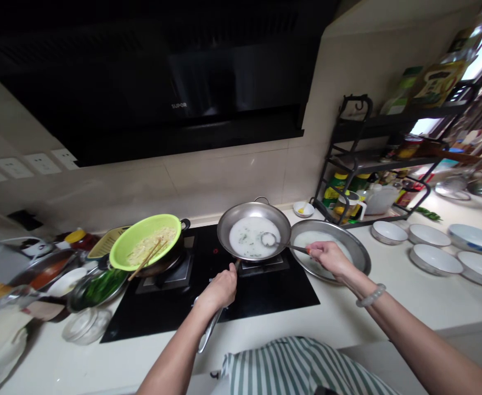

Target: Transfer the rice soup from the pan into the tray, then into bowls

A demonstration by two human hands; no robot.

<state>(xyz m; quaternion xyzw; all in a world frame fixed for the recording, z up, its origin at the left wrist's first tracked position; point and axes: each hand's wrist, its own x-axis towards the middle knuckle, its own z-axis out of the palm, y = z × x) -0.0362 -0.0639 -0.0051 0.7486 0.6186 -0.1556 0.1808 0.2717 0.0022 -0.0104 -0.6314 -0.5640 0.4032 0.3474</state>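
A steel wok stands on the right burner, with milky white liquid and green bits inside. Its long handle points toward me, and my left hand is closed around it. My right hand grips a metal ladle by its handle. The ladle's bowl lies in the wok's liquid, near the right side. Under my right hand is a wide steel basin of similar white liquid, partly hidden by the hand and wrist.
On the left burner, a green colander of noodles with chopsticks rests over a dark pan. A bowl of green vegetables and glass jar sit left. Several white bowls and a black rack stand right, below the range hood.
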